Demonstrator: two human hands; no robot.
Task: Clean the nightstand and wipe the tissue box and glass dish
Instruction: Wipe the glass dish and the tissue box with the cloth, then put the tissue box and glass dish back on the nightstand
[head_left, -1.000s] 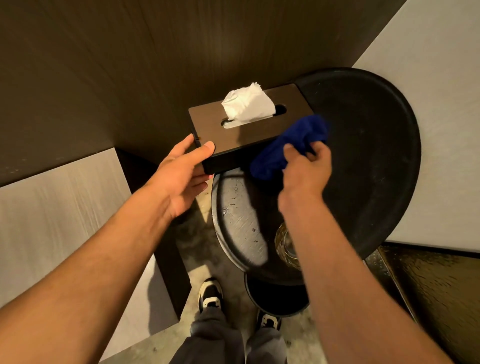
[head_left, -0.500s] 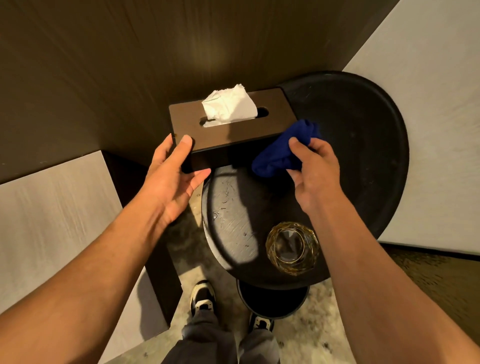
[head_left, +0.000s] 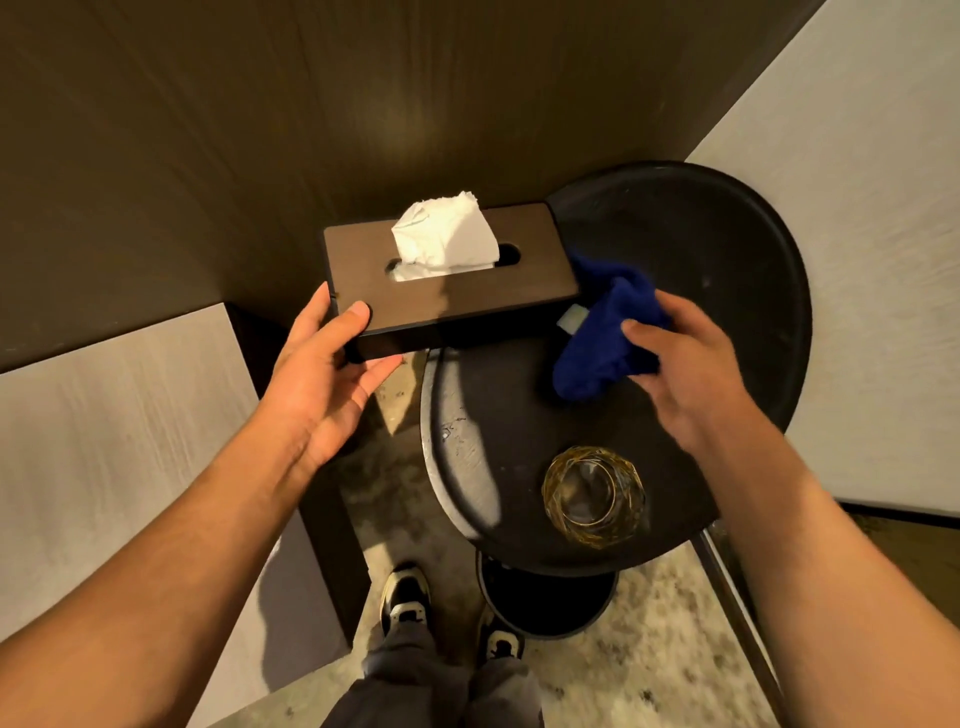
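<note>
1. The tissue box (head_left: 457, 283) runs with its long axis left to right across our view, its right end tipped a little further away; the slot on its brown lid follows the same line, and a white tissue (head_left: 444, 236) stands up out of it.
2. We hold the box raised at its left end, in front of the dark wall panel, with its right end over the back left of the round black nightstand surface (head_left: 691, 249).
3. Our left hand (head_left: 324, 384) has hold of the box's near left corner: thumb lying on the lid, fingers curled under the dark side, palm partly open towards us.
4. Our right hand (head_left: 691, 369) is just beyond the box's right end, fingers loosely closed around a bunched blue cloth (head_left: 605, 332). The cloth touches the box's near right corner; a small white tag shows there.
5. The glass dish (head_left: 592, 496), gold-rimmed, sits on the near part of the surface, below our right wrist and well apart from the box.
</note>
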